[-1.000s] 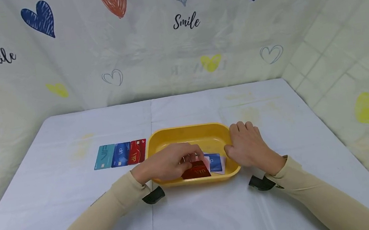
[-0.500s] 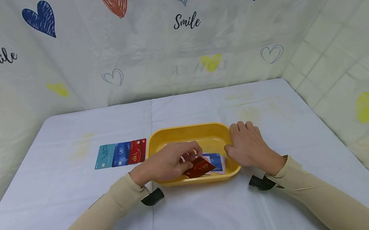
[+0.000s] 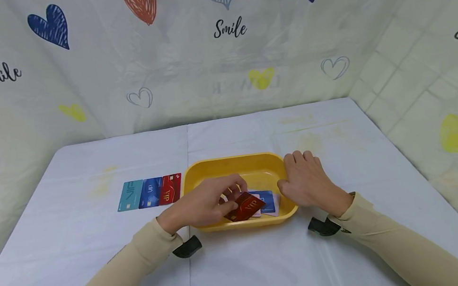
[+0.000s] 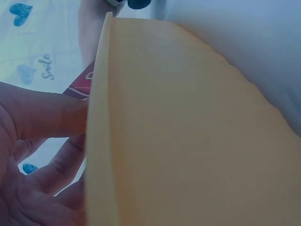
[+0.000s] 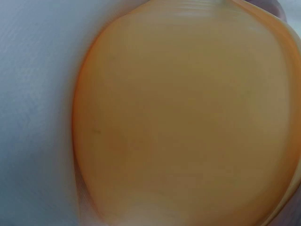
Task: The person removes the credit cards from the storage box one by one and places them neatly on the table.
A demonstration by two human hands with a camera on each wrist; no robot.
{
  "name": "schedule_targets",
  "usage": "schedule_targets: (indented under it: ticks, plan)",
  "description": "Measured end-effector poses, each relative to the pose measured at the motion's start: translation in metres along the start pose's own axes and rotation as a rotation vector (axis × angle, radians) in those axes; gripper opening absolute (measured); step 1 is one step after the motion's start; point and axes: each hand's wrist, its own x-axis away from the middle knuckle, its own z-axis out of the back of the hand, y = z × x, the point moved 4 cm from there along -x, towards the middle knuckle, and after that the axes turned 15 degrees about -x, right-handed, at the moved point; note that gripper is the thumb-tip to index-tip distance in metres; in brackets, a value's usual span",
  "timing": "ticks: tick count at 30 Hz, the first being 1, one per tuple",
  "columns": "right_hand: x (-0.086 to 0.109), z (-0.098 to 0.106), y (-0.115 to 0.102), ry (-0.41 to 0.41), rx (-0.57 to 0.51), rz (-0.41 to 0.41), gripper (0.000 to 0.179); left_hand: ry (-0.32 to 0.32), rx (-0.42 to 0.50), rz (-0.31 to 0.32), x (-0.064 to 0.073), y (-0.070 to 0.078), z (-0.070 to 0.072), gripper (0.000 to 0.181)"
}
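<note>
Over the tray (image 3: 231, 164)'s left half, the left hand (image 3: 210, 200), partly curled, pinches a red card (image 3: 245, 207) jutting toward the tray's right end, long axis slanting. Farther from the card, the right hand (image 3: 308, 178) grips that end.

Head cam: up high on the near side, faces forward and down, widest view; takes in the table (image 3: 245, 274), yellow tray (image 3: 239, 225), both hands and hearts-print sheet (image 3: 184, 58) behind. Left wrist cam: very close to tray wall, turned sideways; shares left hand (image 3: 203, 201), red card (image 3: 245, 206) and sheet with head. Right wrist cam: very close, blurry, tray nearly fills it. Tray in all three.
</note>
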Motion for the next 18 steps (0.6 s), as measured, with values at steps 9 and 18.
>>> schedule_targets:
  ticks: [9,18]
  plan:
    - [0.001,0.0,0.001,0.002,0.004,-0.011,0.026,0.002,0.023,0.036,0.004,-0.001,0.003,0.03]
    - [0.002,-0.001,0.0,-0.009,0.003,-0.017,0.027,0.026,0.032,0.037,0.011,0.001,0.009,0.03]
